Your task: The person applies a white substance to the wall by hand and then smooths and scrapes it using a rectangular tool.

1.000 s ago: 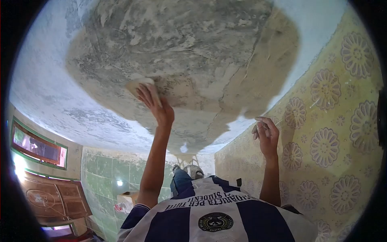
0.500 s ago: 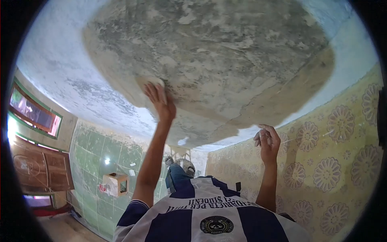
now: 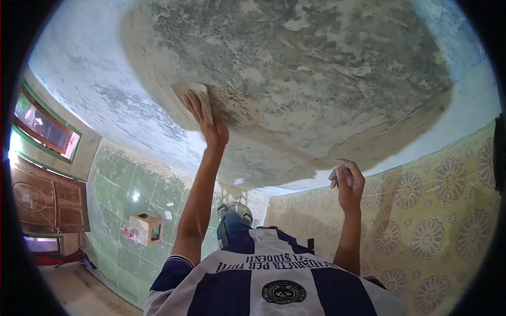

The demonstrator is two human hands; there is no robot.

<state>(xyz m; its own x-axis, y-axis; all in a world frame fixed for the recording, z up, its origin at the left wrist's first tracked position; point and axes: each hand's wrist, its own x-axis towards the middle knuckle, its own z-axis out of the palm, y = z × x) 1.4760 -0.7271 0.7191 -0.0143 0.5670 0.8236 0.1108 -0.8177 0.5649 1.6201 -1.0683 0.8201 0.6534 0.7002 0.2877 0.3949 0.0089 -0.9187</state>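
Observation:
My left hand (image 3: 208, 118) lies stretched out against the rough, patchy grey-and-white wall (image 3: 295, 79). Under its fingers is a pale tan sheet that looks like sandpaper (image 3: 182, 89), pressed flat to the surface, with its face toward the wall hidden. My right hand (image 3: 349, 184) hovers on the other side, near the lower border of the grey wall. Its dusty white fingers are loosely bent and apart, and I see nothing in them.
Yellow flower-patterned covering (image 3: 432, 237) spans the right side. Below on the left are green floor tiles (image 3: 132, 184), an open-sided box (image 3: 145, 229) and a wooden door (image 3: 47, 200). A window (image 3: 47, 124) is at far left.
My left hand and the tan sheet have slid a little up and left along the wall. The right hand keeps nearly the same pose. The whole view has shifted slightly.

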